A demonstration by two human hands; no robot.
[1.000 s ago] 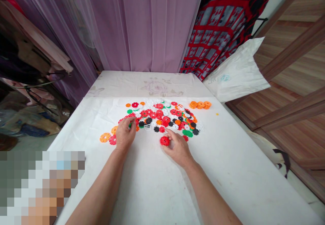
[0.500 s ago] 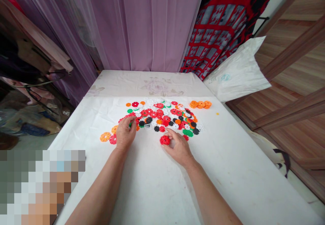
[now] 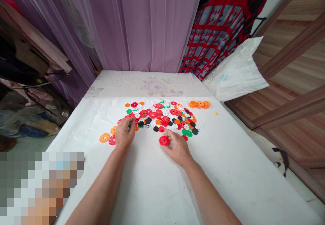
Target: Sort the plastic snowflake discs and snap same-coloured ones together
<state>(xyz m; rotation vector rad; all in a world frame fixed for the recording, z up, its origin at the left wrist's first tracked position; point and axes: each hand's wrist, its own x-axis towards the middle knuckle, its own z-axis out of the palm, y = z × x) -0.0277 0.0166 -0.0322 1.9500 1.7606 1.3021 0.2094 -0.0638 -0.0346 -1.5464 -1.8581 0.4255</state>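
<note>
Between thumb and fingers, my right hand [image 3: 177, 147] holds a small round red cluster of interlocking snowflake discs [image 3: 164, 141], just in front of the pile. My left hand [image 3: 125, 133] reaches over the left part of the pile, its fingertips pinched together among red discs; what they hold, if anything, I cannot make out. The pile of loose snowflake discs [image 3: 165, 119] mixes red, white, black, green and orange pieces. Beside my left wrist lie an orange disc [image 3: 104, 138] and a red disc [image 3: 112, 140].
A joined row of orange discs [image 3: 199, 104] lies at the table's back right, near a tiny yellow piece [image 3: 216, 113]. A white cloth [image 3: 157, 177] covers the table. A white bag [image 3: 236, 76] stands against its right edge. At lower left, part of the view is blurred into blocks.
The whole view shifts slightly. My right hand turns the red cluster a little; my left hand stays at the same spot of the pile.
</note>
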